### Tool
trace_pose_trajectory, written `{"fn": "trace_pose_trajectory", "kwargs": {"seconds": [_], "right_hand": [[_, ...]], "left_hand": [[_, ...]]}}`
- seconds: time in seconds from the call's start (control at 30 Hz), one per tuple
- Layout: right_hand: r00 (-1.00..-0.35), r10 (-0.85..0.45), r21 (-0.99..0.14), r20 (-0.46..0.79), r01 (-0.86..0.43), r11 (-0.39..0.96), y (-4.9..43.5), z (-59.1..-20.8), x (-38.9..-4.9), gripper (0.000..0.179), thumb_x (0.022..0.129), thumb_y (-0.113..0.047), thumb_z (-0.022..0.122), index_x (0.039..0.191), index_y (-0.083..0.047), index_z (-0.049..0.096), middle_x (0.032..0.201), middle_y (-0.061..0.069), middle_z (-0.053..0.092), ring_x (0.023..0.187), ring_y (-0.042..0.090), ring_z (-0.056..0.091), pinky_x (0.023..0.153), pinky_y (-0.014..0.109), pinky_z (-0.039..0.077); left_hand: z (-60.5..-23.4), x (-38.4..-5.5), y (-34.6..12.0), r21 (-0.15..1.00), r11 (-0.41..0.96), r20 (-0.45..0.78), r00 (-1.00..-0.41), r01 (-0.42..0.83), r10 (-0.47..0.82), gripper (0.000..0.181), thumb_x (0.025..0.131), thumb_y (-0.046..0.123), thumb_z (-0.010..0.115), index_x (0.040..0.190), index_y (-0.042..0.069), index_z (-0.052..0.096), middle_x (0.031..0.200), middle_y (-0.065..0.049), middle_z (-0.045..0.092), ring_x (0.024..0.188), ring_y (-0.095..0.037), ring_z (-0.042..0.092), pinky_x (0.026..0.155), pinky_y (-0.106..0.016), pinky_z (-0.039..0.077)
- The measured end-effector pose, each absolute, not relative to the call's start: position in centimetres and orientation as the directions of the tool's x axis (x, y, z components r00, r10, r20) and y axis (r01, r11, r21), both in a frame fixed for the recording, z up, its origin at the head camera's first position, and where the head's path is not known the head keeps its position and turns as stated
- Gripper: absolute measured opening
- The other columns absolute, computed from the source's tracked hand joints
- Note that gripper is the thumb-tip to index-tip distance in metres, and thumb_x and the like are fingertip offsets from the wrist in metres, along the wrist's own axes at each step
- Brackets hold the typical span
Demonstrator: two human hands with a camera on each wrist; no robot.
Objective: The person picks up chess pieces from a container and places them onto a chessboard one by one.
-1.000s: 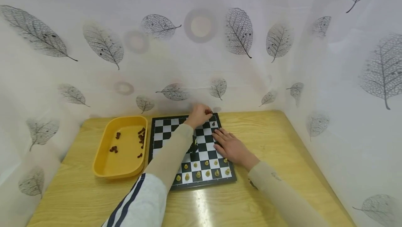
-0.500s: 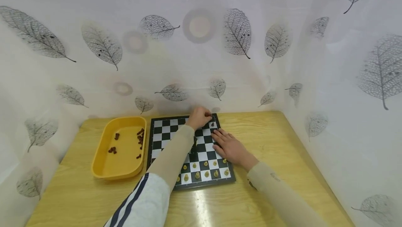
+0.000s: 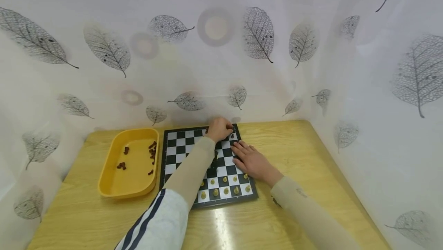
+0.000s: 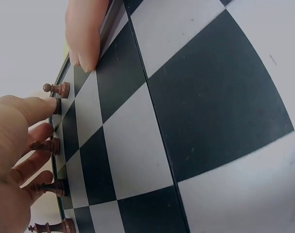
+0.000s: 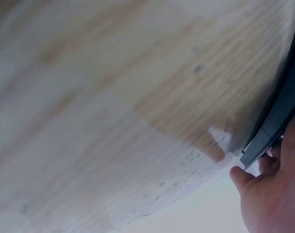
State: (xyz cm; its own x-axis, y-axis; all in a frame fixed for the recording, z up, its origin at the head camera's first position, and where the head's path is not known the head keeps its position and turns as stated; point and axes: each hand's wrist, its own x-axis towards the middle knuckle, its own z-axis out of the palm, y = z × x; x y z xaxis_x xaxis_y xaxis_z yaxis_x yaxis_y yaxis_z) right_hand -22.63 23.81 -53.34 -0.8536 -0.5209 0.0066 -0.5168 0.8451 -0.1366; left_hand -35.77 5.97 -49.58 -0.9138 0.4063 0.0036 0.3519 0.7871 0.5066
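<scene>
My left hand (image 3: 219,129) is at the far right corner of a black-and-white chessboard (image 3: 209,205), fingers curled. Its thumb and fingers pinch a dark chess piece (image 4: 58,106), mostly hidden; its kind does not show. A red-brown pawn (image 4: 60,90) stands just beside the thumb. More red-brown pieces line the far edge, among them a king (image 4: 52,226). My right hand (image 3: 254,161) rests on the board's right edge with its fingers extended. Its fingers (image 4: 86,34) reach onto the squares in the left wrist view.
Left of the board stands a yellow tray (image 3: 119,194) with several red-brown pieces (image 3: 152,152) in it. Several pale yellow pieces (image 3: 215,192) stand in two rows at the near side. A leaf-patterned curtain (image 3: 221,65) rises behind the wooden table (image 3: 297,150).
My left hand has lowered the dark piece slightly toward the board's far right corner. The right hand has stayed on the edge. The whole head view has shifted a little.
</scene>
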Motion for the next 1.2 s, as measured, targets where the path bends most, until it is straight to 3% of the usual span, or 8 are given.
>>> {"fn": "trace_pose_trajectory", "kwargs": {"seconds": [0.63, 0.97, 1.2], "right_hand": [[-0.853, -0.521, -0.145, -0.005, -0.515, 0.845, 23.64, -53.38, -22.60, 0.062, 0.113, -0.047, 0.036, 0.165, -0.013, 0.036, 0.172, 0.010, 0.032, 0.162, 0.033, 0.023, 0.127, 0.057, 0.031], [-0.855, -0.518, -0.132, -0.001, -0.513, 0.848, 23.80, -53.49, -22.64, 0.063, 0.113, -0.049, 0.034, 0.165, -0.013, 0.035, 0.173, 0.009, 0.032, 0.162, 0.033, 0.023, 0.128, 0.056, 0.030], [-0.856, -0.516, -0.133, -0.008, -0.511, 0.850, 23.81, -53.27, -22.55, 0.063, 0.113, -0.049, 0.034, 0.165, -0.013, 0.036, 0.172, 0.009, 0.032, 0.162, 0.033, 0.023, 0.128, 0.056, 0.030]], "left_hand": [[-49.95, -35.77, 6.51, 0.429, 0.833, 0.036, -0.928, 0.349, 0.370, 0.020, 0.103, 0.025, 0.070, 0.114, 0.012, 0.082, 0.116, -0.005, 0.079, 0.108, -0.024, 0.073, 0.095, -0.040, 0.060], [-50.13, -35.89, 6.59, 0.430, 0.830, 0.059, -0.928, 0.357, 0.368, 0.019, 0.103, 0.024, 0.069, 0.105, 0.011, 0.083, 0.106, -0.006, 0.080, 0.098, -0.022, 0.073, 0.089, -0.039, 0.060], [-50.24, -36.23, 6.53, 0.428, 0.828, 0.042, -0.923, 0.363, 0.383, 0.020, 0.103, 0.024, 0.070, 0.112, 0.010, 0.082, 0.113, -0.006, 0.079, 0.105, -0.023, 0.073, 0.094, -0.038, 0.059]]}}
